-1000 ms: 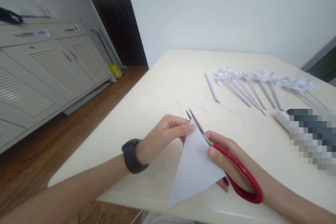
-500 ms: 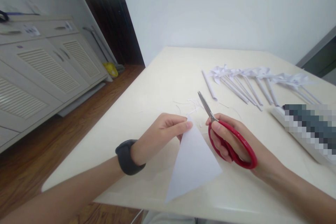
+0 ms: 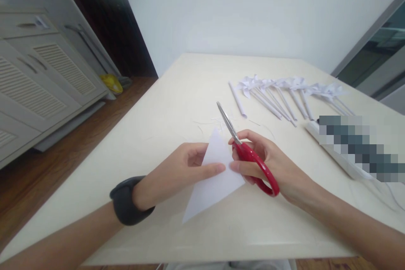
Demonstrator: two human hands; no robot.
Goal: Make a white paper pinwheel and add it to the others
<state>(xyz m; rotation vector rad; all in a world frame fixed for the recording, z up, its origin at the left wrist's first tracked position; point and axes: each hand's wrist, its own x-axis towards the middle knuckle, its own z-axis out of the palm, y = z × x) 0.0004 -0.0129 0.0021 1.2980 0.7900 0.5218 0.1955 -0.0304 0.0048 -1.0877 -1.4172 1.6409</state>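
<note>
A white triangle of paper [image 3: 211,190] is pinched in my left hand [image 3: 193,166], the thumb on its face and the fingers behind it. My right hand [image 3: 259,156] holds red-handled scissors [image 3: 253,158], their blades closed and pointing up and away to the left. The right thumb also touches the paper's right edge, close to my left thumb. Thin paper strips [image 3: 221,123] lie on the table just beyond the paper's tip. I wear a black band on my left wrist.
On the white table [image 3: 152,135], several paper pinwheels [image 3: 291,86] with rolled paper sticks lie at the back right. A lone paper tube [image 3: 237,99] is left of them. A long white object [image 3: 332,149], partly pixelated, sits at the right. Louvred cabinets [image 3: 47,76] stand at the left.
My left thumb has slid from the paper's tip down to its middle. My right hand has come in with the scissors to touch the paper's edge. The view has swung slightly right.
</note>
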